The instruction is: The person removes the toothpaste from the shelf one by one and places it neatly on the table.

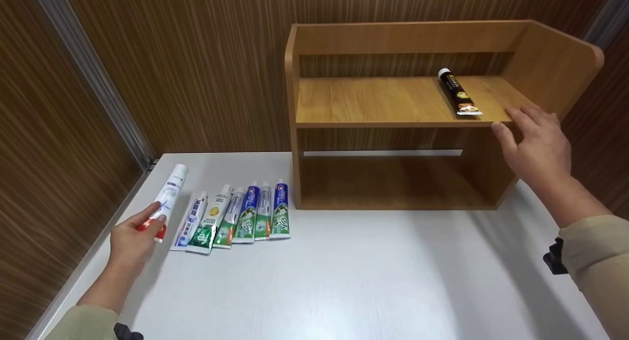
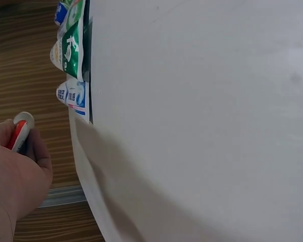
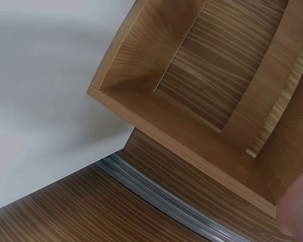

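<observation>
In the head view my left hand (image 1: 132,239) pinches the lower end of a white and red toothpaste tube (image 1: 169,192), cap end up, above the table's left side. The left wrist view shows the same tube (image 2: 21,132) nearly end-on between thumb and fingers. Just right of it, several toothpaste tubes (image 1: 248,217) lie side by side on the table. My right hand (image 1: 538,143) rests at the front edge of the wooden shelf's upper board (image 1: 368,101), near its right end, holding nothing visible. A black toothpaste tube (image 1: 457,92) lies on that board, left of the fingers, its white cap toward the back.
The two-level wooden shelf (image 1: 293,158) stands at the back right of the white table (image 1: 344,271). Its lower level (image 1: 393,183) lies beneath the upper board. Wood-grained panels (image 1: 221,74) rise behind and at the sides, with a metal strip (image 1: 93,74) at the left corner.
</observation>
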Action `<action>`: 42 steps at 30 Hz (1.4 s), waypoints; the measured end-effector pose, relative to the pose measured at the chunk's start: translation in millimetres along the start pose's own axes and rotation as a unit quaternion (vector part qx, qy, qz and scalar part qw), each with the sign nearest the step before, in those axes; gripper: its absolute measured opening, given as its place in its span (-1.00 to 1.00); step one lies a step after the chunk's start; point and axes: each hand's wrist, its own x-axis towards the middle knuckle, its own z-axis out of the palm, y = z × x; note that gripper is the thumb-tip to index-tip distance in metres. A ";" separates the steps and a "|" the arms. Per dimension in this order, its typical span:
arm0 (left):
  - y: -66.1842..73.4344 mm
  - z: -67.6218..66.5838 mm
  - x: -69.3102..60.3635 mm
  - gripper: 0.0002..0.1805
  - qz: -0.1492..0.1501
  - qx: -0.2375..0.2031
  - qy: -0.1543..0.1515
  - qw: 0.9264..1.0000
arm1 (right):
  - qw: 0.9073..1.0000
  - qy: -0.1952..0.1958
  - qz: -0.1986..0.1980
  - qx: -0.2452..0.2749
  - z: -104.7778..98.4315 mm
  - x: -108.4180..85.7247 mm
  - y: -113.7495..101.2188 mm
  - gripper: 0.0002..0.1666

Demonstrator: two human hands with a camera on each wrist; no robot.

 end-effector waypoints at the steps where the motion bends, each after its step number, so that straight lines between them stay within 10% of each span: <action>1: -0.7 0.2 0.1 -0.38 0.001 -0.002 0.000 1.000 | 1.000 0.005 -0.003 0.001 0.3 -0.3 0.3 -0.24; 42: -26.5 9.7 2.8 -0.38 -0.018 0.028 -0.012 0.999 | 1.000 0.009 -0.006 0.001 -1.5 -0.5 0.2 -0.25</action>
